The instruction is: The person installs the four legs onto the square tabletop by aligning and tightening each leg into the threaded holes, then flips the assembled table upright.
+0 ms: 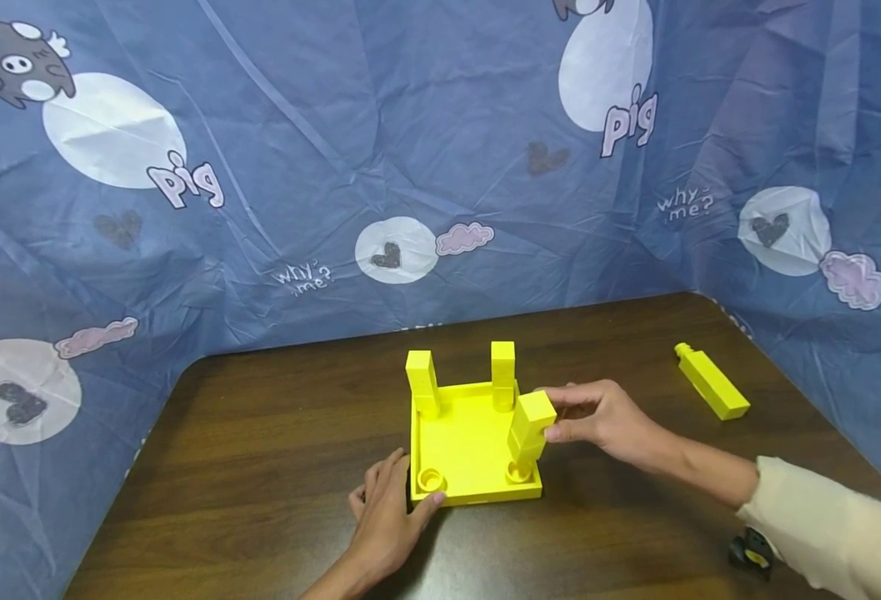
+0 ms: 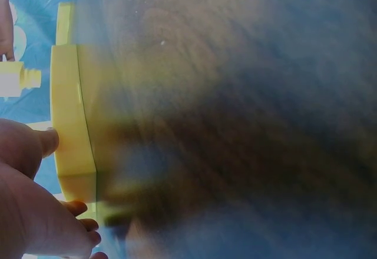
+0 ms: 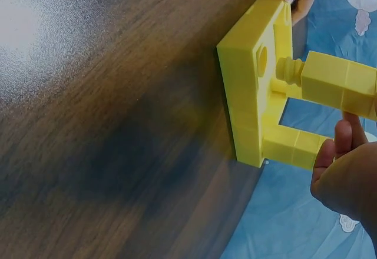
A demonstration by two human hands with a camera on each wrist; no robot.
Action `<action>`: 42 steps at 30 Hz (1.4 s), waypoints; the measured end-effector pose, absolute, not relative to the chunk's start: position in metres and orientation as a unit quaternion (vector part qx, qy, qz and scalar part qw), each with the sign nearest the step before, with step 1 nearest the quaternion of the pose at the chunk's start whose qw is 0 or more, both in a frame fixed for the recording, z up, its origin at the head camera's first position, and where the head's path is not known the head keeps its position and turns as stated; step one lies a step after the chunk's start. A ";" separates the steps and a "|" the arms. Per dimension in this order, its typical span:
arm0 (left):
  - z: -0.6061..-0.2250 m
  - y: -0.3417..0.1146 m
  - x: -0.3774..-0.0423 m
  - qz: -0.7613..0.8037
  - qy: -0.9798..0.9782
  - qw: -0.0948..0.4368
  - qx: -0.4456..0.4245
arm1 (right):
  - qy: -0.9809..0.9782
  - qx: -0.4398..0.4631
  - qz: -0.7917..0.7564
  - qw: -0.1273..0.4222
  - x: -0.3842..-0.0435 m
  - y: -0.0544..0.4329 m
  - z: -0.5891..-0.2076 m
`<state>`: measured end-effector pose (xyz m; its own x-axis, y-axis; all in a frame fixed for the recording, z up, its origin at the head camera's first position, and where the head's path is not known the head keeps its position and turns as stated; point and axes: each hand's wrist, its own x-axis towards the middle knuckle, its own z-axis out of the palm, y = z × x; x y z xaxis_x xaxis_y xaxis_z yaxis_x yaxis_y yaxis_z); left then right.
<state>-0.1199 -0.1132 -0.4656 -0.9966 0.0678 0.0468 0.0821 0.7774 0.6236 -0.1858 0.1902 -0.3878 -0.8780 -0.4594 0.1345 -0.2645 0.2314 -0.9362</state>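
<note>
A yellow square tray-like base [image 1: 466, 450] lies on the table with its rim up. Two yellow square legs, one at the back left [image 1: 421, 379] and one at the back right [image 1: 503, 371], stand upright in its corners. My right hand [image 1: 613, 425] pinches a third leg [image 3: 339, 79], its threaded end close to the front-right round socket [image 3: 262, 62], slightly tilted. A small gap shows between thread and socket in the right wrist view. My left hand [image 1: 391, 517] grips the base's front-left corner, thumb on the front wall, beside another socket [image 1: 431, 479].
Another yellow threaded leg [image 1: 713, 383] lies on its side at the table's right. A small black object [image 1: 751, 552] is by the right sleeve. Blue printed cloth [image 1: 380, 167] hangs behind and beside the brown wooden table [image 1: 282, 450].
</note>
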 end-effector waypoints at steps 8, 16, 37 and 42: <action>-0.465 -0.114 -0.120 -0.333 -0.942 0.005 -0.042 | 0.788 -0.231 -0.563 0.096 -0.185 0.187 -0.394; -0.465 -0.114 -0.119 -0.336 -0.941 0.011 -0.046 | 0.801 -0.228 -0.546 0.095 -0.182 0.185 -0.399; -0.466 -0.114 -0.121 -0.331 -0.943 0.002 -0.038 | 0.803 -0.215 -0.556 0.014 -0.174 0.174 -0.418; -0.466 -0.114 -0.120 -0.336 -0.941 0.003 -0.041 | 0.822 -0.208 -0.530 -0.004 -0.171 0.170 -0.419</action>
